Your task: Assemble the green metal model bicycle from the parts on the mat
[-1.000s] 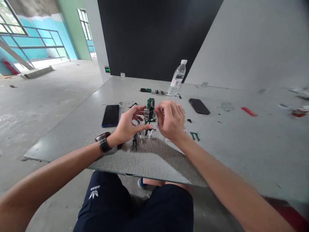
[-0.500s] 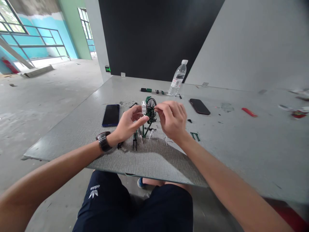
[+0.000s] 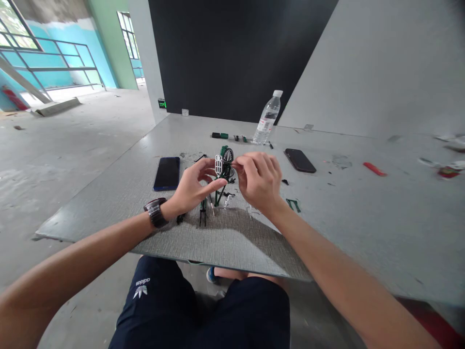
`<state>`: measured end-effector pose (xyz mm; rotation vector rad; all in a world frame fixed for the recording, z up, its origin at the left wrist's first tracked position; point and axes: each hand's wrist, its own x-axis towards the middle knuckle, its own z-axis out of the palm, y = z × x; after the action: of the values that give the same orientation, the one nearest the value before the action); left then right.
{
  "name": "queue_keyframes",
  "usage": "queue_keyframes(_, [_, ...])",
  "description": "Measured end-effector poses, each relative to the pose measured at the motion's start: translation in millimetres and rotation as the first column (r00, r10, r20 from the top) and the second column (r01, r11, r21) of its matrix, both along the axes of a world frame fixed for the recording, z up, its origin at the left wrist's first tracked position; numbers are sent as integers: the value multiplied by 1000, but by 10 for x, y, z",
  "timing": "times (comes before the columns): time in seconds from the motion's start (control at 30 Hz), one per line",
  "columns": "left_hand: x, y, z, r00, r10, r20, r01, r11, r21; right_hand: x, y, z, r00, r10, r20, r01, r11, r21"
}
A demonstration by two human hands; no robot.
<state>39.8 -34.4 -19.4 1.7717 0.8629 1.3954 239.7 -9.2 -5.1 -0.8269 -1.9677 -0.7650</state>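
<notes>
Holding the green model bicycle (image 3: 225,170) at two o'clock from the left hand (image 3: 194,186), between partly open thumb and fingers. Pinching a thin part (image 3: 227,163), too small to identify, with the right hand's (image 3: 258,182) closed fingertips at the bicycle's three o'clock.

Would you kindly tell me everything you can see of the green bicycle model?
The green bicycle model has a green frame, dark spoked wheel and white slotted rack, all plastic-looking. The left hand holds it with its wheel end toward the picture's top; the right hand has its pinched fingertips at the wheel. Whether it touches the table is unclear.
</notes>
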Motion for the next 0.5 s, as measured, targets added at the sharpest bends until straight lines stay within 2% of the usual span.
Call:
queue_keyframes(0.27, [7,-5,12,999,33,-11,-33,999,-7,-19,-20,13,1000,-4,-7,4,1000,22])
queue_keyframes(0.5, [11,-6,29,1000,18,18,-17,999,-36,-36,-27,-2,999,25,-47,-27,999,-47])
